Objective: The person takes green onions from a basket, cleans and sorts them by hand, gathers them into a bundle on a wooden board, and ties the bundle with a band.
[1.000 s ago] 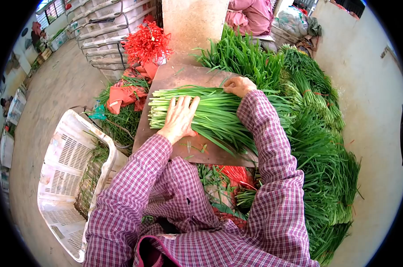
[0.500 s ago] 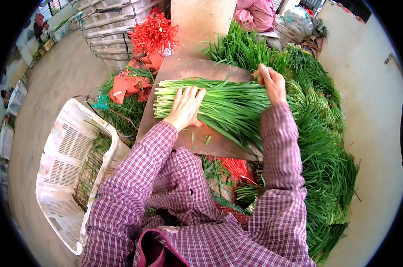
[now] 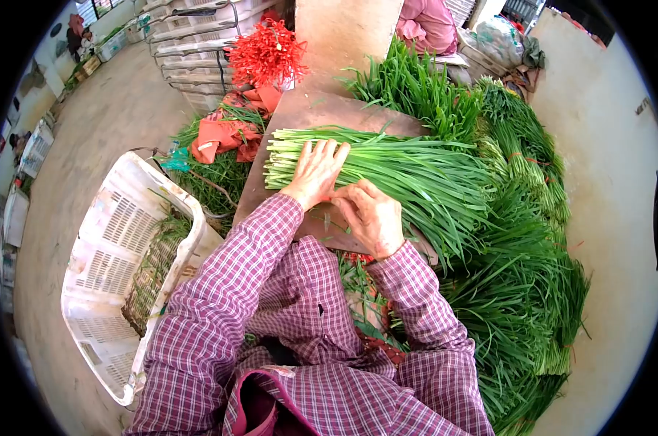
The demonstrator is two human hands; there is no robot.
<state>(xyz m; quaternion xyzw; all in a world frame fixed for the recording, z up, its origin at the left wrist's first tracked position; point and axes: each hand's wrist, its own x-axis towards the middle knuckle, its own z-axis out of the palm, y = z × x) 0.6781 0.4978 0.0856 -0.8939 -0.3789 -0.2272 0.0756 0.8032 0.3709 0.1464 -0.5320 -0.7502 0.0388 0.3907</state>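
Observation:
A thick bunch of garlic chives [image 3: 394,161] lies across a brown board [image 3: 255,190], pale cut stems to the left and green leaves to the right. My left hand [image 3: 318,171] grips it near the stem end, fingers over the top and thumb on the near side. Right beside that thumb, my right hand [image 3: 372,216] is closed in a pinch at the bunch's near edge. A bit of red tie [image 3: 332,195] shows between the two hands; most of it is hidden.
Many more chives [image 3: 518,291] are heaped to the right and behind the board. A bundle of red ties [image 3: 267,52] stands at the back left, near stacked white crates [image 3: 195,62]. On the left, a white plastic basket [image 3: 111,291] holds green trimmings. Another person's pink clothing [image 3: 425,27] shows behind.
My right hand has come from the leaves at the far right to the near side of the bunch, beside my left thumb. My left hand keeps its place on the bunch. The view has shifted slightly.

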